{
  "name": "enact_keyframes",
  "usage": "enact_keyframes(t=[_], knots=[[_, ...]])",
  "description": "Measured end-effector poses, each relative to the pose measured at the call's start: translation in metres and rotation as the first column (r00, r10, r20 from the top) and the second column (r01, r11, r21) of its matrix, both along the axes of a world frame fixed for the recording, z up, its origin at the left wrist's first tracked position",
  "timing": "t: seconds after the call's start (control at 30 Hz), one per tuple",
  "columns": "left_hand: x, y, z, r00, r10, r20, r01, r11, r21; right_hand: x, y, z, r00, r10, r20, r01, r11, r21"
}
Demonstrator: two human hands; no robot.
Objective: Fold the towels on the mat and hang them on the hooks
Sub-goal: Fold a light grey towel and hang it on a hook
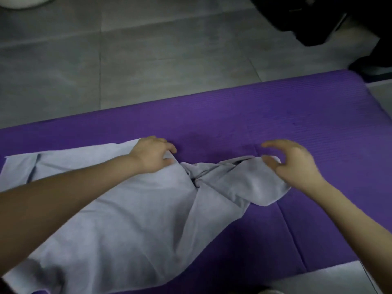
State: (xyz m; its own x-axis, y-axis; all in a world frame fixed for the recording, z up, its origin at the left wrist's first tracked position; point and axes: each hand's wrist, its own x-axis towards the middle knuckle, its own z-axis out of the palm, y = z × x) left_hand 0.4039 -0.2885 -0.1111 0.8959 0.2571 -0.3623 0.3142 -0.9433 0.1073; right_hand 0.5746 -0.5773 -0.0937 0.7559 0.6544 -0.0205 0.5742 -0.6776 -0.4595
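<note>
The left hand (151, 154) reaches forward on a straight arm and pinches the far edge of the pale grey towel (127, 209). The right hand (292, 164) is open, fingers spread and bent, holding nothing, just over the towel's bunched end. The towel lies on the purple mat (275, 115).

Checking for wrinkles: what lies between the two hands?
In the head view, bare purple foam mat lies between the left hand and right hand, and just nearer, the bunched, twisted part of the pale grey cloth towel.
</note>
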Motion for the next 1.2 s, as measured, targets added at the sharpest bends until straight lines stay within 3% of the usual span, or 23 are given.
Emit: enact_keyframes(t=[0.07,0.13,0.17,0.23,0.3,0.33,0.37,0.43,0.5,0.53,0.6,0.67,0.73,0.83,0.93,1.07,1.13,1.2], knots=[[0.013,-0.007,-0.003,0.991,-0.074,-0.11,0.071,0.997,-0.03,-0.009,0.029,-0.014,0.968,0.202,-0.15,-0.219,0.969,-0.112],[0.018,-0.014,-0.01,0.964,-0.132,-0.233,0.111,0.989,-0.099,-0.019,0.045,-0.027,0.927,0.315,-0.203,-0.363,0.89,-0.277],[0.016,-0.016,-0.013,0.948,-0.164,-0.274,0.136,0.984,-0.116,-0.024,0.044,-0.03,0.916,0.379,-0.131,-0.401,0.856,-0.327],[0.008,-0.016,-0.017,0.926,-0.246,-0.285,0.232,0.969,-0.08,-0.031,0.03,-0.03,0.901,0.43,0.055,-0.406,0.881,-0.241],[-0.005,-0.016,-0.014,0.923,-0.303,-0.237,0.303,0.952,-0.038,-0.035,0.004,-0.025,0.904,0.401,-0.148,-0.425,0.878,-0.22],[-0.013,-0.017,-0.01,0.927,-0.31,-0.212,0.302,0.951,-0.072,-0.036,-0.01,-0.024,0.839,0.407,-0.36,-0.504,0.83,-0.238],[-0.02,-0.018,-0.005,0.936,-0.292,-0.199,0.263,0.951,-0.16,-0.036,-0.022,-0.02,0.717,0.405,-0.567,-0.617,0.747,-0.248],[-0.03,-0.022,0.006,0.955,-0.205,-0.215,0.109,0.915,-0.389,-0.031,-0.033,-0.007,0.538,0.387,-0.749,-0.733,0.653,-0.19],[-0.035,-0.019,0.01,0.964,-0.12,-0.239,-0.008,0.881,-0.473,-0.023,-0.024,-0.004,0.586,0.378,-0.717,-0.648,0.75,-0.134],[-0.036,-0.017,0.007,0.966,-0.088,-0.242,-0.031,0.893,-0.448,-0.016,-0.015,-0.009,0.658,0.327,-0.679,-0.521,0.848,-0.096],[-0.034,-0.014,0.002,0.976,-0.045,-0.211,-0.026,0.946,-0.323,-0.007,0.002,-0.025,0.743,0.209,-0.636,-0.311,0.949,-0.053],[-0.029,-0.015,-0.008,0.991,-0.024,-0.13,-0.005,0.977,-0.213,-0.006,0.018,-0.034,0.766,0.171,-0.619,-0.317,0.939,-0.133],[-0.022,-0.025,-0.019,0.996,0.057,-0.07,-0.074,0.96,-0.272,-0.005,0.026,-0.045,0.79,0.203,-0.578,-0.425,0.862,-0.278],[-0.01,-0.046,-0.028,0.989,0.044,-0.141,-0.093,0.928,-0.36,-0.007,0.025,-0.05,0.81,0.218,-0.544,-0.477,0.785,-0.396],[-0.002,-0.062,-0.036,0.978,-0.031,-0.206,-0.041,0.941,-0.337,-0.01,0.013,-0.046,0.849,0.242,-0.469,-0.455,0.787,-0.418],[0.025,-0.063,-0.017,0.995,-0.005,-0.103,-0.04,0.903,-0.428,0.011,-0.012,-0.007,0.878,0.165,-0.45,-0.323,0.897,-0.301],[0.054,-0.059,0.007,0.999,0.031,0.011,-0.021,0.871,-0.491,0.034,-0.021,0.021,0.872,0.101,-0.479,-0.195,0.969,-0.151],[0.094,-0.055,0.027,0.986,0.058,0.155,0.018,0.894,-0.448,0.065,-0.02,0.04,0.908,0.002,-0.418,-0.024,0.999,-0.048]])
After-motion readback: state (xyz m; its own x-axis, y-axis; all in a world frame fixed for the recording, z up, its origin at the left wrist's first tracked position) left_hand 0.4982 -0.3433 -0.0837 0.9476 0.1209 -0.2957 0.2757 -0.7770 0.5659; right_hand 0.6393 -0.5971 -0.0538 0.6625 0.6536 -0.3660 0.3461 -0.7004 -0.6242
